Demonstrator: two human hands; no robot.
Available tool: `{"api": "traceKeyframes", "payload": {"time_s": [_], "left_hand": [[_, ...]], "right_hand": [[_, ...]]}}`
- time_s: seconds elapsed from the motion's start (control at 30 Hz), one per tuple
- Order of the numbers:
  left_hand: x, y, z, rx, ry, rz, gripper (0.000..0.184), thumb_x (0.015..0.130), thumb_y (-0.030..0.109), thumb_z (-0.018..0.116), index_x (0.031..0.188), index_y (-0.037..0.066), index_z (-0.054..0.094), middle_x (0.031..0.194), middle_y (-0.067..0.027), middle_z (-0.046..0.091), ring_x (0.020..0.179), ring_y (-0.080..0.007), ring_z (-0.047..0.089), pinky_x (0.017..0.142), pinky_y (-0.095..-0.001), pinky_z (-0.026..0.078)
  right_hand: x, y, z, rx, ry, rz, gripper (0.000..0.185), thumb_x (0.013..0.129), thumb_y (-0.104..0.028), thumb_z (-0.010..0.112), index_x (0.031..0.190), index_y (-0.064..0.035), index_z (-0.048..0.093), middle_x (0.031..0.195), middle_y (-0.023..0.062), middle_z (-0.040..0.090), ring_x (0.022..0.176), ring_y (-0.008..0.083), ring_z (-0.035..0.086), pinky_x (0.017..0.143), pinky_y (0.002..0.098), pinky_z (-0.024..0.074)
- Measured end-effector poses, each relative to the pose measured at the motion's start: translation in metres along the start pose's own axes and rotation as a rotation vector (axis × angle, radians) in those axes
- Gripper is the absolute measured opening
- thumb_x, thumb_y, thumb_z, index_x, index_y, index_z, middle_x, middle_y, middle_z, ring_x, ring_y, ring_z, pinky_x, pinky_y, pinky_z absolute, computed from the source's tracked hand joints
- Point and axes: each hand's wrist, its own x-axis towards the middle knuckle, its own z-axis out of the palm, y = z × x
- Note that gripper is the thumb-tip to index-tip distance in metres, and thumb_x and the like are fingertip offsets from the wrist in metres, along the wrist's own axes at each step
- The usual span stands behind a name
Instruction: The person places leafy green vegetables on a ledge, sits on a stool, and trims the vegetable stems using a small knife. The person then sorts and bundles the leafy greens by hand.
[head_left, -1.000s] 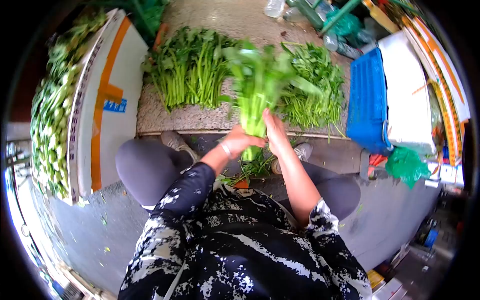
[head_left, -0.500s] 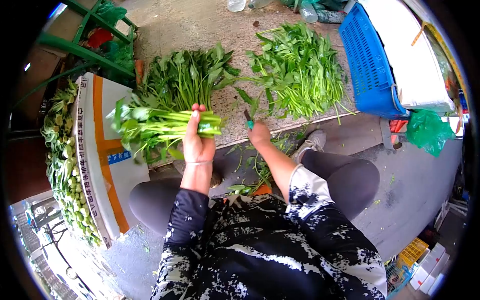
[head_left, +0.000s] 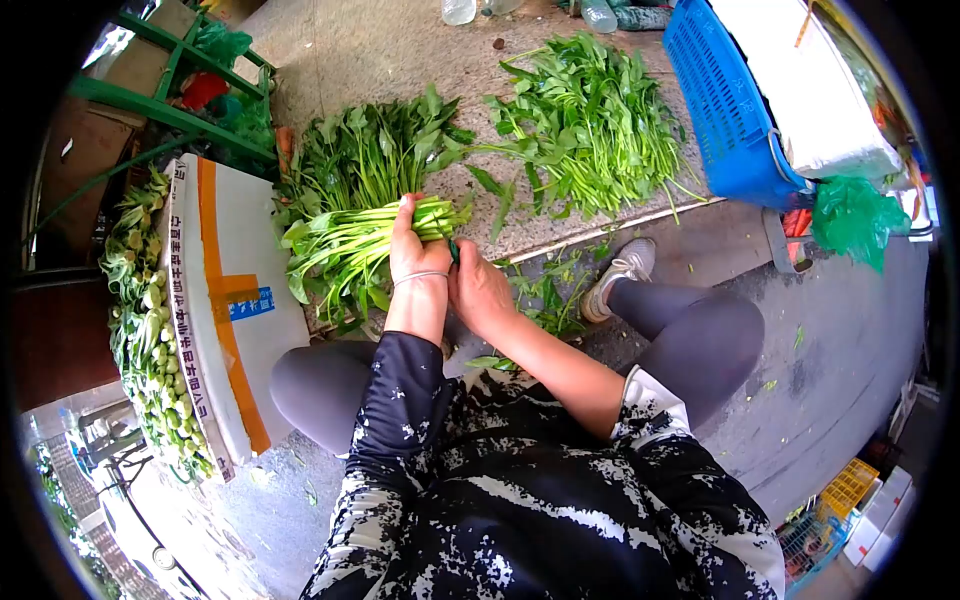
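My left hand [head_left: 418, 262] is wrapped round a bunch of leafy greens [head_left: 350, 236], held sideways with leaves to the left and stem ends to the right. Close beside it, at the stem ends, my right hand [head_left: 480, 290] is closed on a small knife, of which only a bit of green handle [head_left: 455, 252] shows; its blade is hidden. Behind the held bunch lies a pile of greens [head_left: 370, 160] on the stone slab [head_left: 480, 215]. Another, looser pile [head_left: 600, 130] lies on the slab to the right.
A white foam box [head_left: 240, 320] with orange tape stands at the left, green onions [head_left: 160, 370] beyond it. At the right are a blue crate [head_left: 715, 100] and a green plastic bag [head_left: 860, 222]. Leaf scraps [head_left: 550, 305] lie on the ground between my feet.
The bunch has turned from upright to sideways in my left hand. My right hand, first on the bunch, moved away holding the knife and has come back to the stem ends.
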Motion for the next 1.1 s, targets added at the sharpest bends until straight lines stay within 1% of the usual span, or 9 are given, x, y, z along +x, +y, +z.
{"api": "traceKeyframes", "payload": {"time_s": [0.23,0.3,0.37,0.53,0.63,0.7,0.8,0.9,1.1], "left_hand": [[-0.013,-0.007,0.001,-0.024,0.028,-0.003,0.01,0.082,0.013,0.055,0.089,0.005,0.055,0.089,-0.0075,0.059,0.087,-0.022,0.054,0.084,-0.0397,0.042],[-0.024,-0.008,0.005,-0.058,0.063,-0.018,0.01,0.082,0.012,0.055,0.088,0.005,0.055,0.089,-0.0078,0.059,0.087,-0.0218,0.054,0.084,-0.0391,0.042],[-0.028,-0.008,0.008,-0.094,0.082,-0.031,0.009,0.082,0.011,0.054,0.087,0.004,0.054,0.089,-0.0081,0.059,0.087,-0.0215,0.055,0.085,-0.0385,0.042],[-0.023,-0.004,-0.004,-0.125,0.025,-0.007,0.01,0.082,0.009,0.054,0.09,0.002,0.053,0.088,-0.0081,0.059,0.087,-0.0195,0.056,0.081,-0.0339,0.045],[-0.029,-0.006,-0.005,-0.066,-0.019,0.001,0.015,0.081,0.007,0.056,0.095,0.003,0.052,0.088,-0.0075,0.059,0.088,-0.0177,0.056,0.078,-0.0305,0.045],[-0.03,0.0,-0.008,0.026,-0.061,0.019,0.023,0.078,0.001,0.058,0.099,0.004,0.051,0.087,-0.0073,0.059,0.085,-0.0176,0.057,0.073,-0.0289,0.046],[-0.037,0.025,0.01,0.244,-0.259,0.228,0.023,0.076,-0.001,0.059,0.097,0.004,0.05,0.086,-0.0068,0.058,0.082,-0.0188,0.058,0.075,-0.0295,0.046],[-0.016,0.074,0.028,0.433,-0.435,0.199,0.025,0.076,0.001,0.06,0.098,0.002,0.047,0.089,-0.0088,0.058,0.087,-0.022,0.058,0.077,-0.0318,0.047],[0.07,0.147,0.023,0.753,-0.681,0.103,0.036,0.073,0.007,0.064,0.106,0.005,0.047,0.092,-0.0063,0.058,0.093,-0.0242,0.056,0.082,-0.0369,0.045]], "right_hand": [[-0.004,0.005,0.008,-0.03,0.021,0.059,0.027,0.081,-0.014,0.044,0.102,0.0005,0.036,0.079,0.025,0.054,0.078,0.0404,0.055,0.062,0.0468,0.0433],[-0.007,0.006,0.008,-0.002,-0.117,0.295,0.025,0.081,-0.014,0.043,0.099,0.0017,0.037,0.082,0.0265,0.054,0.076,0.042,0.054,0.063,0.0479,0.0431],[-0.026,0.046,0.032,0.004,-0.089,0.317,0.023,0.082,-0.014,0.043,0.096,0.0022,0.037,0.08,0.0276,0.054,0.073,0.0428,0.054,0.062,0.0488,0.0428],[-0.026,0.035,0.018,-0.043,0.058,0.298,0.016,0.084,-0.011,0.041,0.092,0.0023,0.036,0.067,0.0263,0.054,0.064,0.044,0.054,0.057,0.0502,0.0425],[-0.018,0.021,0.008,0.004,0.051,0.295,0.021,0.082,-0.011,0.041,0.095,0.0058,0.037,0.07,0.0269,0.056,0.064,0.0415,0.056,0.057,0.0478,0.0449],[-0.019,0.03,0.008,0.039,0.02,0.364,0.021,0.082,-0.011,0.042,0.095,0.0048,0.038,0.068,0.0257,0.055,0.061,0.0401,0.056,0.053,0.0463,0.0454],[-0.024,0.044,-0.001,0.024,-0.025,0.369,0.023,0.082,-0.011,0.042,0.098,0.0049,0.039,0.068,0.0245,0.056,0.061,0.0394,0.056,0.054,0.0465,0.045],[-0.027,0.061,0.002,-0.027,0.001,0.329,0.021,0.081,-0.01,0.042,0.097,0.0039,0.04,0.068,0.0235,0.056,0.062,0.0395,0.056,0.055,0.0468,0.0444],[-0.028,0.077,0.002,-0.077,-0.232,0.401,0.018,0.083,-0.011,0.042,0.095,0.0026,0.04,0.063,0.0214,0.054,0.057,0.0395,0.053,0.051,0.0457,0.0415]]}}
